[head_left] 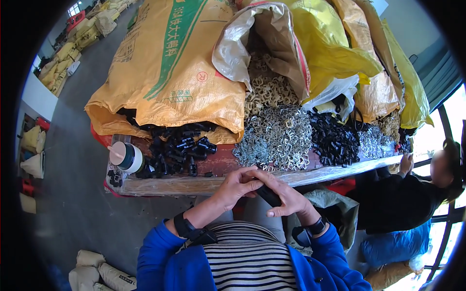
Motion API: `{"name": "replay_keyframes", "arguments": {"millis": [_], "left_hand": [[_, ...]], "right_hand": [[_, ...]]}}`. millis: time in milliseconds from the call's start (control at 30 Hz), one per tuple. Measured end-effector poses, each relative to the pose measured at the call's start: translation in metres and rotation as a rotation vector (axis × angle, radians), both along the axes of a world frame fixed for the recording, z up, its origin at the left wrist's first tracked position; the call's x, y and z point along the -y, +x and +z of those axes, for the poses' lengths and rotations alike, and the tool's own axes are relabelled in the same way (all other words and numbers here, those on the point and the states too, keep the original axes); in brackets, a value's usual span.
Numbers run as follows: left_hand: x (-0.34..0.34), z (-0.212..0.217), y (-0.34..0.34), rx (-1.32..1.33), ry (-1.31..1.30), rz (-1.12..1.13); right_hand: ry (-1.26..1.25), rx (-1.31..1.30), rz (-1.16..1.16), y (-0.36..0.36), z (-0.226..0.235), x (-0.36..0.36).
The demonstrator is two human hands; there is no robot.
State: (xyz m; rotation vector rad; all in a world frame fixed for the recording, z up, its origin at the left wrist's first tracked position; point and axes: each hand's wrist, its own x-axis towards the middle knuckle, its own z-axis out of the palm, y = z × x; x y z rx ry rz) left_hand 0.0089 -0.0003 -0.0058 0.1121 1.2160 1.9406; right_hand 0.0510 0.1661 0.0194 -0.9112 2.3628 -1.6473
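Note:
My two hands meet just in front of the table's near edge, above my lap. A dark black plastic part (268, 195) shows under the right hand's fingers; its exact kind is hidden. My right hand (287, 194) is curled over this part, thumb pointing inward. Bent fingers and thumb of my left hand (235, 186) press together at the part's upper end, against the right fingertips; anything small between them is covered. Beyond the hands lie a heap of silver metal clips (286, 138) and, to the left, a loose pile of black cylindrical plastic parts (182, 145).
A lidded white-and-dark jar (127, 157) stands at the table's left corner. Large orange sacks (194, 63) and a yellow bag (330, 43) spill parts at the back. Black pieces (335, 138) lie right of the clips. Another person (403, 194) sits at the right.

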Motion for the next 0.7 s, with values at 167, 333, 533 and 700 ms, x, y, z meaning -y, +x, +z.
{"name": "replay_keyframes", "arguments": {"millis": [167, 333, 533, 700], "left_hand": [[-0.007, -0.012, 0.0, 0.251, 0.037, -0.164], [0.011, -0.01, -0.009, 0.159, -0.13, -0.062], [0.041, -0.002, -0.032, -0.242, -0.244, 0.2], [0.044, 0.0, -0.031, -0.296, -0.207, 0.299]], "right_hand": [[0.03, 0.064, -0.168, 0.006, -0.006, -0.01], [0.166, 0.047, -0.81, 0.052, -0.019, -0.06], [0.317, 0.185, -1.34, 0.166, -0.058, -0.137], [0.296, 0.244, -1.393, 0.205, -0.071, -0.134]]}}
